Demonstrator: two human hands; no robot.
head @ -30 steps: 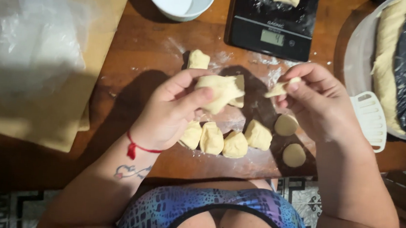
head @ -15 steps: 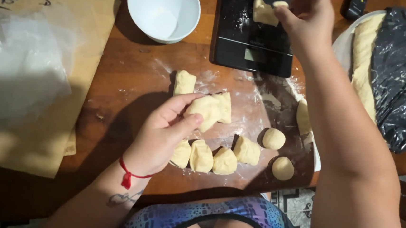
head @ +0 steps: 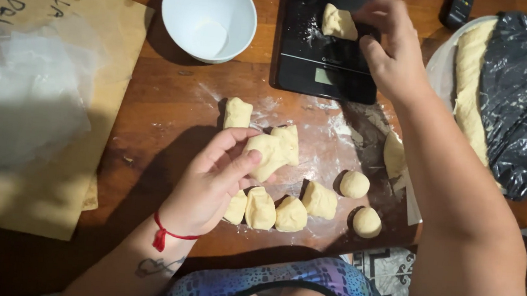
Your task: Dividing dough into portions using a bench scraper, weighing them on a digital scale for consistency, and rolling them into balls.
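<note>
Left hand [head: 214,185] pinches a dough lump [head: 269,151] between thumb and fingers; right hand [head: 391,49], fingers loosely curled, hovers at three o'clock of dough piece [head: 338,22] on the black scale [head: 319,65]

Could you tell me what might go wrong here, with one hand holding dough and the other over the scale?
1. The left hand pinches its dough lump only at one edge, so it may stretch or drop onto the cut pieces below.
2. The right hand hovers beside the dough piece on the scale; brushing the platform could upset the reading.
3. Loose flour lies near the scale's display.
</note>
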